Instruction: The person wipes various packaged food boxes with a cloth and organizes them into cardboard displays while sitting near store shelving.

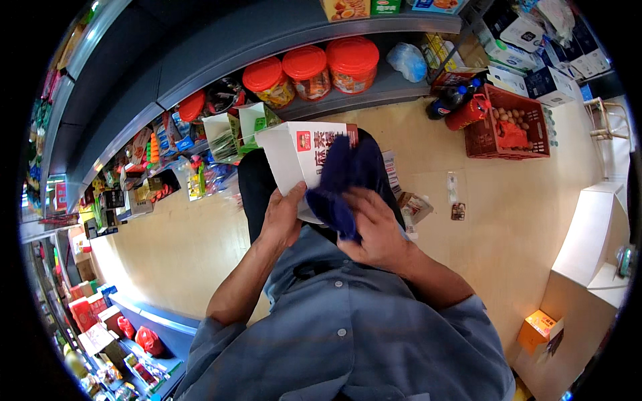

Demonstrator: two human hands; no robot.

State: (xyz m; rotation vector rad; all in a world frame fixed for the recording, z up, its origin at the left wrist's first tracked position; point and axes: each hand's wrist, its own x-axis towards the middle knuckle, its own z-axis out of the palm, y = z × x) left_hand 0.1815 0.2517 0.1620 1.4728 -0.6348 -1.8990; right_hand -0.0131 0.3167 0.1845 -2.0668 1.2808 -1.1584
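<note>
Shelf [221, 33], one, long, grey: ran across the far side. Crate [498, 148], one, red plastic: stood at far right. Tubs [309, 70], three, red-lidded: stood on the shelf's lower level. Box [286, 157], one, white and red: extended beyond the left fingers. Cloth [340, 177], one, dark blue: bunched over the box's right side, under and beyond the right fingers. Right hand [378, 227]: fingers closed on cloth. Left hand [286, 217]: gripped the box's near edge, thumb uppermost, other fingers partly hidden.
</note>
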